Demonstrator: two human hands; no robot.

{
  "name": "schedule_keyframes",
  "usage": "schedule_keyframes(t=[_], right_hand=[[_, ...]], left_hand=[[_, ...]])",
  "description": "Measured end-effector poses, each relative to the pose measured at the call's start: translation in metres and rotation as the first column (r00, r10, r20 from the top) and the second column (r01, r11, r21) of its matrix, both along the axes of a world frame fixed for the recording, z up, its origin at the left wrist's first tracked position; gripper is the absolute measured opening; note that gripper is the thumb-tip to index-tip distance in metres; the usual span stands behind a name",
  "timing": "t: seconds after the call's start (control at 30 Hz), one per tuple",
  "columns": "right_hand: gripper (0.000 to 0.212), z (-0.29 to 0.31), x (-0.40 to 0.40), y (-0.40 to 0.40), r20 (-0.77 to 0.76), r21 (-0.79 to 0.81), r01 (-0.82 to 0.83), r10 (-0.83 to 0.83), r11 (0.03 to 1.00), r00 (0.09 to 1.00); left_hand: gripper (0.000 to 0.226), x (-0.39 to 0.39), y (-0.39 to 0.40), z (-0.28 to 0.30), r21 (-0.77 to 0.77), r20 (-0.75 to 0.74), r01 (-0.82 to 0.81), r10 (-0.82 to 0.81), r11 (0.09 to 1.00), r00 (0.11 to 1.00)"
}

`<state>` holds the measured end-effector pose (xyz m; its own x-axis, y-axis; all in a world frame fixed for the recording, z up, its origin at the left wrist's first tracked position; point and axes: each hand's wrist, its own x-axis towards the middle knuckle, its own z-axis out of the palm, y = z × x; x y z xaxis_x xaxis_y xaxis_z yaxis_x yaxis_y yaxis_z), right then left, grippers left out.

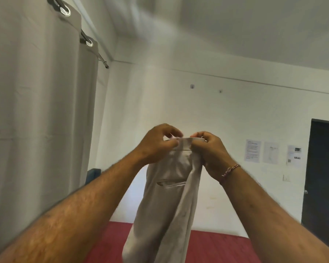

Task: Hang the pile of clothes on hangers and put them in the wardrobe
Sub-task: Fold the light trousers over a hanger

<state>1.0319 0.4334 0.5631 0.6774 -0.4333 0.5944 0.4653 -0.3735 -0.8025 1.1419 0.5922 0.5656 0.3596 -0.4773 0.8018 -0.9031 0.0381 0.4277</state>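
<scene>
The trousers (169, 196) hung straight down in front of the person, held up at chest height over a red bed (207, 247), with their long axis vertical and the waistband (185, 144) level at the top. Both hands met at that waistband. The left hand (156, 143) had its fingers curled over the band's left end, thumb and forefinger pinching the cloth; the right hand (211, 150) clamped the right end, fingers folded over the top edge and the bunched side seam gathered under the palm. The two hands sat close together, with only a short stretch of band showing between them, so the garment looked folded lengthwise, a back pocket (171, 184) facing the camera. Neither hand was clearly nearer; they shared the weight evenly. No hanger and no wardrobe showed, only a curtain (40, 111) at the left and a dark door (323, 177) at the right. By my judgement, the cloth lay below the fingers, so any hanger would have to come in under the hands, across that vertical axis.
</scene>
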Motion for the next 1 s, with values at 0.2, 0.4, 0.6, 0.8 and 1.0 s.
schedule_keyframes(t=[0.2,0.4,0.6,0.8,1.0], right_hand=[[0.032,0.018,-0.004,-0.005,0.071,0.097,-0.158,0.152,0.983,0.986],[0.024,0.039,-0.001,-0.037,-0.198,-0.510,0.134,-0.268,0.850,0.943],[0.035,0.073,-0.029,-0.042,-0.297,-0.414,-0.065,-0.067,0.908,0.953],[0.078,0.095,-0.029,-0.063,-0.268,-0.250,-0.311,0.243,0.917,0.932],[0.018,0.044,0.040,-0.105,-0.601,-0.262,-0.239,0.035,0.935,0.798]], left_hand=[[0.104,0.052,0.050,-0.021,0.037,-0.586,0.386,-0.293,0.922,0.756],[0.047,0.043,0.051,-0.007,-0.252,-0.546,0.312,-0.401,0.916,0.736],[0.028,0.038,0.067,0.023,-0.179,-0.512,0.449,-0.472,0.876,0.718],[0.060,0.035,0.078,0.050,-0.207,-0.429,0.516,-0.551,0.831,0.716],[0.051,0.101,0.036,0.009,0.218,-0.525,0.070,0.057,0.973,0.849]])
